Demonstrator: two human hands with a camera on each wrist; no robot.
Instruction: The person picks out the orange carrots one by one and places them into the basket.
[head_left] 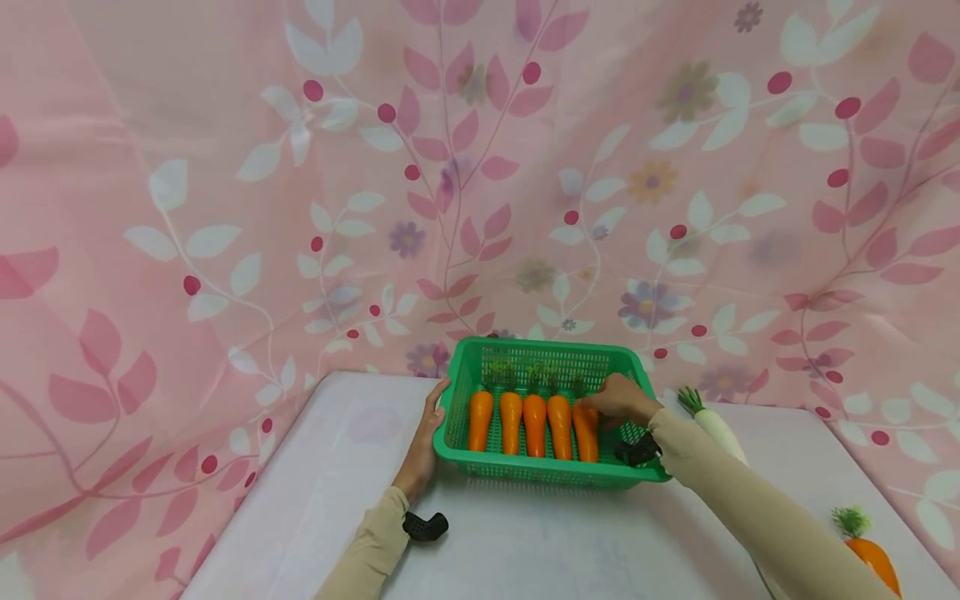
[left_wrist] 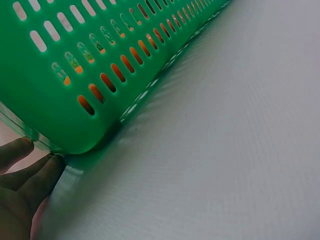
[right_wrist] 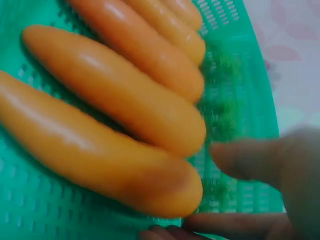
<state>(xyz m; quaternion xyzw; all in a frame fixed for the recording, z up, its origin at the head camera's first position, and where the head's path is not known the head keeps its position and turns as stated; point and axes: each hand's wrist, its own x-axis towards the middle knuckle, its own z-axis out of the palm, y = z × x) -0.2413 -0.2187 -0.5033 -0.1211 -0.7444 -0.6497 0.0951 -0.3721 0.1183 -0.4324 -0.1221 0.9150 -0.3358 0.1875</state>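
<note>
A green perforated plastic basket [head_left: 540, 463] stands on the white-covered table, with several orange carrots lying side by side in it. Their leafy tops point to the far wall. My left hand [head_left: 426, 437] lies along the basket's left side, its fingertips [left_wrist: 47, 172] right at the outer corner in the left wrist view. Inside the basket, my right hand [head_left: 621, 396] is at the leafy end of the rightmost carrot [right_wrist: 95, 155]. In the right wrist view its thumb [right_wrist: 240, 157] stands apart from that carrot, while the other fingers lie low beside the carrot's end.
A white radish [head_left: 720, 435] with a green top lies to the right of the basket, partly behind the right sleeve. Another carrot [head_left: 873, 562] is near the table's right edge. Behind the table hangs a pink floral cloth [head_left: 480, 167]. Each wrist wears a black device [head_left: 426, 527].
</note>
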